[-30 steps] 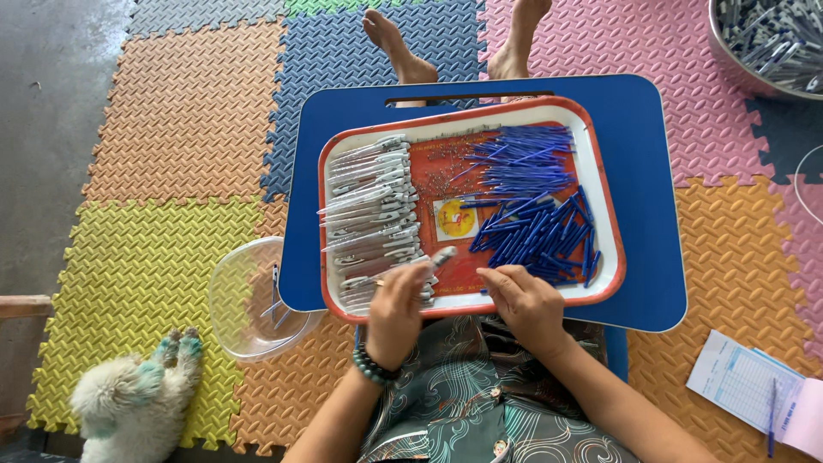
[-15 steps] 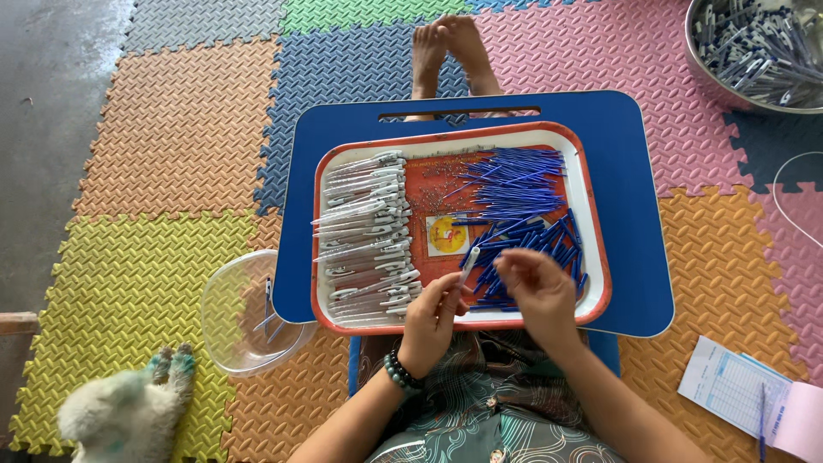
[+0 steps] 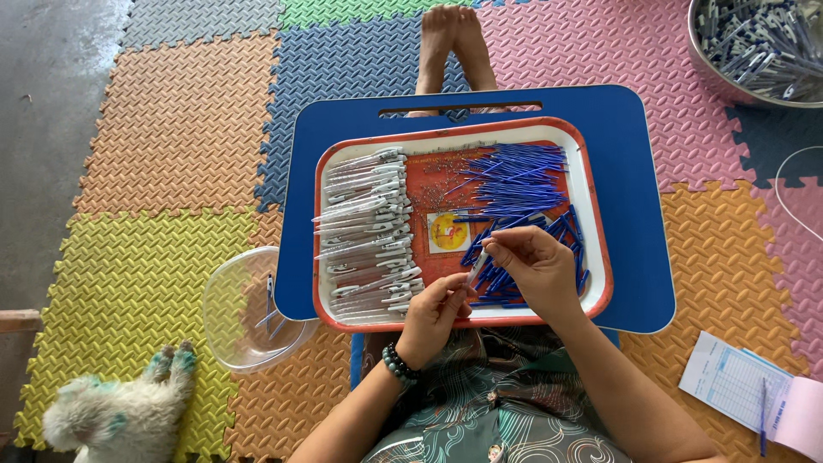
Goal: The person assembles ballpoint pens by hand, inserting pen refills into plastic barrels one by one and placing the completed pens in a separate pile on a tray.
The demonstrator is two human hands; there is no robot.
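since the earlier frame both hands have lifted slightly over the tray's (image 3: 591, 184) near edge; left hand (image 3: 435, 315) pinches a clear pen barrel (image 3: 477, 266), right hand (image 3: 536, 264) fingers curl at its far tip.

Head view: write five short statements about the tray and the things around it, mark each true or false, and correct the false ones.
1. The red-and-white rectangular tray rests on a blue lap board. True.
2. Both hands hold one pale pen barrel between them. True: left hand, right hand.
3. The blue refills lie on the tray's left side. False: they lie on its right; the white pen bodies lie on its left.
4. The clear plastic bowl stands on the tray. False: it sits on the foam mat, left of the board.
5. A metal bowl of pen parts sits at the upper right. True.
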